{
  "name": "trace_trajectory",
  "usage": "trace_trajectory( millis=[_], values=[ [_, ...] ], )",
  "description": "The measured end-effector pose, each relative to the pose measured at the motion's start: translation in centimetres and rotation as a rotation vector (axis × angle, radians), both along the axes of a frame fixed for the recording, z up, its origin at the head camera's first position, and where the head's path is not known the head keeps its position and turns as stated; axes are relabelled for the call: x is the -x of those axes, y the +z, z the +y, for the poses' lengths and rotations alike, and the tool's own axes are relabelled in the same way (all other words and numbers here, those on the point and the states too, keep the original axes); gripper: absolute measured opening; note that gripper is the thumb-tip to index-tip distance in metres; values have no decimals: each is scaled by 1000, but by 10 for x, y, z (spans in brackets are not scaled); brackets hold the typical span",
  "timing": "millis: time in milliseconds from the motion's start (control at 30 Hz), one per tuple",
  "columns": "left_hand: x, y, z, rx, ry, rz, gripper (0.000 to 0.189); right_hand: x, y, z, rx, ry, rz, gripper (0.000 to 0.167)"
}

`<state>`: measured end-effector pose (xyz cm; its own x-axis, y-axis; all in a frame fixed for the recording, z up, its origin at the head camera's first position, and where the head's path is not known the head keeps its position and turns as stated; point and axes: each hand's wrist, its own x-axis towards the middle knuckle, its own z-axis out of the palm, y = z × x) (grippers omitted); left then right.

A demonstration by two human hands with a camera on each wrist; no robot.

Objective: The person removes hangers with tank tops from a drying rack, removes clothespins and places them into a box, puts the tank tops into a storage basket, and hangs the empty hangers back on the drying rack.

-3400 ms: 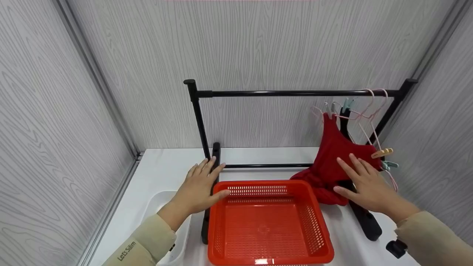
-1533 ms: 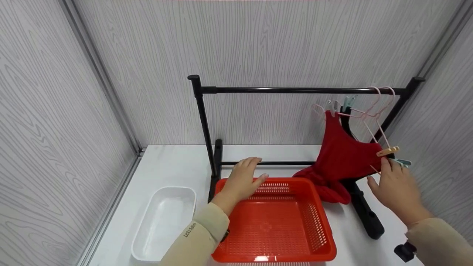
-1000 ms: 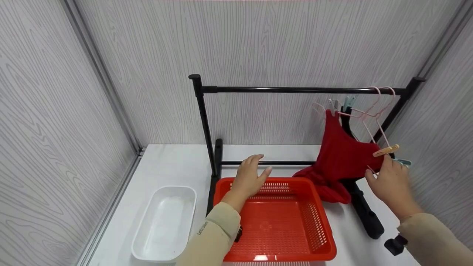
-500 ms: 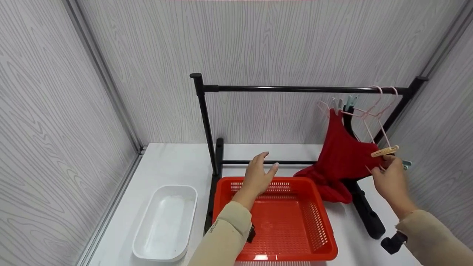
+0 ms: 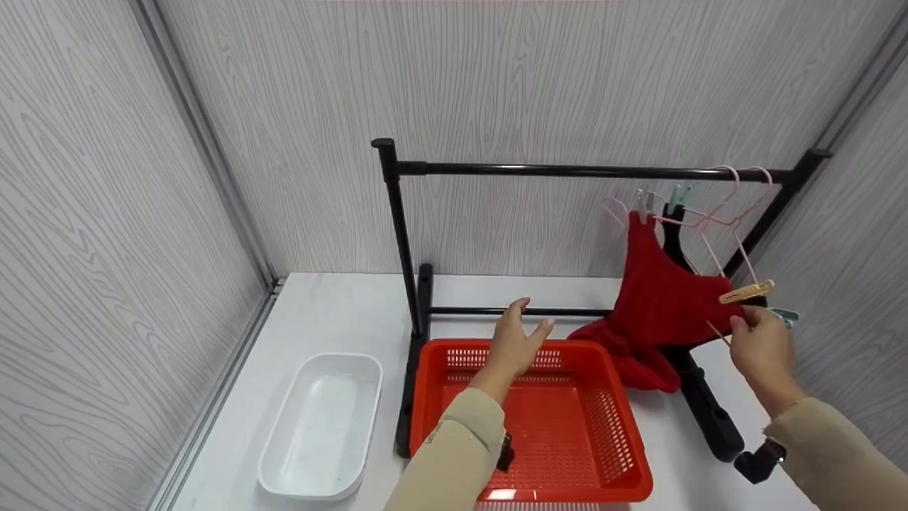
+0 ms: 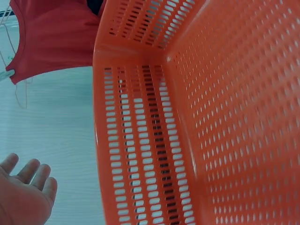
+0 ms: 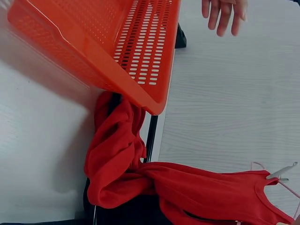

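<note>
A red garment (image 5: pixel 660 298) hangs from a pink hanger (image 5: pixel 711 245), held by a grey clothespin (image 5: pixel 645 204) and a yellow clothespin (image 5: pixel 746 292). Its lower part lies bunched behind the basket. My right hand (image 5: pixel 767 355) pinches the garment's right end just under the yellow clothespin; the fingertips are partly hidden. Over the red basket (image 5: pixel 631 454) my left hand (image 5: pixel 512 349) hovers, thumb apart from relaxed fingers, holding nothing. In the left wrist view the left hand (image 6: pixel 28 197) is beside the basket wall; the right wrist view shows the left hand's fingers (image 7: pixel 224 14) at the top.
A black rack (image 5: pixel 525 170) stands behind the basket. Behind the red garment hangs a black garment (image 5: pixel 674 234) with a teal clothespin (image 5: pixel 681 194); another teal clothespin (image 5: pixel 786 316) is lower right. A white tray (image 5: pixel 319 426) sits at left, with walls around.
My left hand has moved right, from beside the rack's left leg to over the basket. My right hand, earlier spread in front of the red garment, has gone to its right end and pinches it.
</note>
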<state>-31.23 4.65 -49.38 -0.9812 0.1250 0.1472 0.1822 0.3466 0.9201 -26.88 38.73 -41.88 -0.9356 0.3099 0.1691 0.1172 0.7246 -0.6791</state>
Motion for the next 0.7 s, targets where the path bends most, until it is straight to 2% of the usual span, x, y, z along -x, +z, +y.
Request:
trace_trajectory(
  millis=[100,233,533,700],
  values=[
    [0,1,6,-92,-11,-35,64,-1,1,0,-16,-8,31,43],
    [-3,3,11,-152,-29,-72,66,-2,2,0,-16,-2,50,43],
    [-7,5,18,-179,-52,-115,70,-10,10,4,5,18,13,51],
    [-7,2,20,-208,-68,-150,76,-14,14,4,-17,20,61,51]
  ],
)
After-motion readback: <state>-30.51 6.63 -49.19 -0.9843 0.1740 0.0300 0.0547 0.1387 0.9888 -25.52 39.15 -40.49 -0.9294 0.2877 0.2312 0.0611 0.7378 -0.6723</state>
